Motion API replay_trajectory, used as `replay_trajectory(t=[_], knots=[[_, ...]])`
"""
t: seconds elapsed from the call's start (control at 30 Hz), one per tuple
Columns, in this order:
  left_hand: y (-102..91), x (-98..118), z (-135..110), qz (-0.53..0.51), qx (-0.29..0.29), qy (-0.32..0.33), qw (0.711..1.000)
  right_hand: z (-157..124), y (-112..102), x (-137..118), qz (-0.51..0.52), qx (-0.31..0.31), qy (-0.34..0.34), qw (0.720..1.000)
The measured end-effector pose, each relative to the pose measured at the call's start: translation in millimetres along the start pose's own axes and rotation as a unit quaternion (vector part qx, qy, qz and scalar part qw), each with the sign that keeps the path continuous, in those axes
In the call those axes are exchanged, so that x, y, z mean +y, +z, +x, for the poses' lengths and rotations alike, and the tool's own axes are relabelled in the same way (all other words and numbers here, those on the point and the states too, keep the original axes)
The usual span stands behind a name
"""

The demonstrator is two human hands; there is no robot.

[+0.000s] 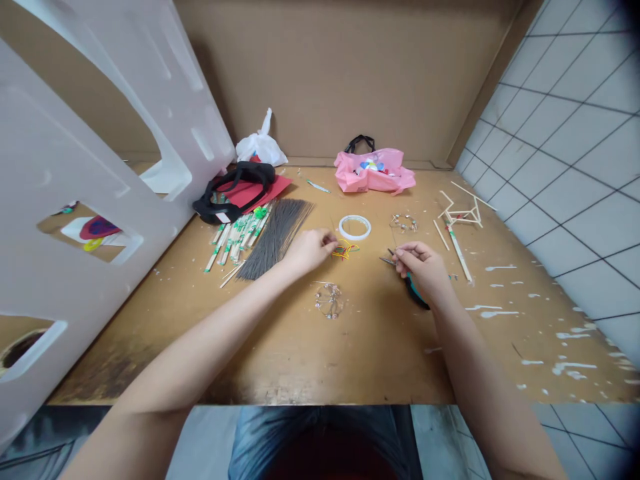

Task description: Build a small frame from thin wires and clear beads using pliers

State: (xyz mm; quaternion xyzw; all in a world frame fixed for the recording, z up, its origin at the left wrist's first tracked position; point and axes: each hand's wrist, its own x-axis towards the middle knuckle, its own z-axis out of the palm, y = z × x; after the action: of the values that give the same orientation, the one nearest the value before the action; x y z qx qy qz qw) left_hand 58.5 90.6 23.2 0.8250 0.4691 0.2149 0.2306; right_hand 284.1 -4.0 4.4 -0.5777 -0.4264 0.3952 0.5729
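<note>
My right hand [420, 267] is closed on a pair of pliers [417, 292] with black and teal handles, its slim jaws pointing left and slightly apart. My left hand [315, 250] hovers by the right edge of a bundle of thin dark wires [275, 237], fingers pinched together; whatever they hold is too fine to make out. Just beside its fingertips lie yellow, red and green rubber bands [347, 250]. Below them on the table rests a small round wire piece with beads [329, 301]. A second beaded wire ring [404, 223] lies beyond my right hand.
A white tape roll [355, 227] lies between the hands. Paper-wrapped chopsticks [235, 237], a black strap [235, 190] and red paper [275, 190] are left. Behind stand white [261, 148] and pink bags [375, 171]. A stick frame [463, 215] lies right; a white plastic panel [165, 87] borders the left.
</note>
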Motion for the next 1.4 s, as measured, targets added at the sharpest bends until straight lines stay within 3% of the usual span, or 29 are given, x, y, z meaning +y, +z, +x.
replay_trajectory(t=[0.17, 0.3, 0.37, 0.47, 0.5, 0.57, 0.63, 0.77, 0.93, 1.03, 1.13, 1.2, 1.23, 1.3, 1.4], knots=[[33.7, 69, 2, 0.129, -0.173, 0.072, 0.974, 3, -6, -3, 0.034, 0.05, -0.024, 0.998], [65.6, 99, 3, 0.223, -0.222, 0.094, 0.944, 1, -7, -7, 0.026, 0.046, -0.032, 0.998], [68.5, 103, 6, 0.238, -0.229, 0.09, 0.94, 1, -8, -7, 0.02, 0.035, -0.028, 0.999], [53.2, 101, 9, 0.254, -0.211, 0.095, 0.939, 2, -9, -4, -0.025, 0.014, -0.019, 0.999], [45.3, 100, 9, 0.257, -0.188, 0.103, 0.942, 3, -10, -2, -0.059, 0.004, -0.023, 0.998], [30.8, 98, 6, 0.264, -0.087, 0.154, 0.948, 2, -9, 1, -0.132, -0.013, -0.039, 0.99], [22.5, 97, 1, 0.282, -0.04, 0.229, 0.931, -1, -8, 2, -0.204, -0.037, -0.078, 0.975], [22.6, 92, -8, 0.318, -0.099, 0.314, 0.889, -11, -3, -3, -0.34, -0.091, -0.162, 0.922], [18.0, 85, -19, 0.301, -0.168, 0.273, 0.898, -23, 5, -7, -0.41, -0.153, -0.203, 0.876], [8.8, 76, -26, 0.224, -0.19, 0.245, 0.924, -29, 11, -7, -0.385, -0.186, -0.2, 0.882], [0.4, 63, -34, 0.056, -0.186, 0.197, 0.961, -34, 18, -10, -0.283, -0.208, -0.122, 0.928], [-1.8, 54, -42, -0.106, -0.191, 0.117, 0.969, -37, 22, -14, -0.184, -0.22, -0.045, 0.957], [-1.4, 50, -46, -0.199, -0.201, 0.06, 0.957, -38, 24, -17, -0.138, -0.225, -0.012, 0.964], [2.3, 43, -54, -0.366, -0.208, -0.025, 0.907, -39, 29, -20, -0.067, -0.236, 0.038, 0.969], [11.6, 33, -66, -0.504, -0.188, -0.086, 0.838, -40, 34, -19, -0.012, -0.253, 0.092, 0.963]])
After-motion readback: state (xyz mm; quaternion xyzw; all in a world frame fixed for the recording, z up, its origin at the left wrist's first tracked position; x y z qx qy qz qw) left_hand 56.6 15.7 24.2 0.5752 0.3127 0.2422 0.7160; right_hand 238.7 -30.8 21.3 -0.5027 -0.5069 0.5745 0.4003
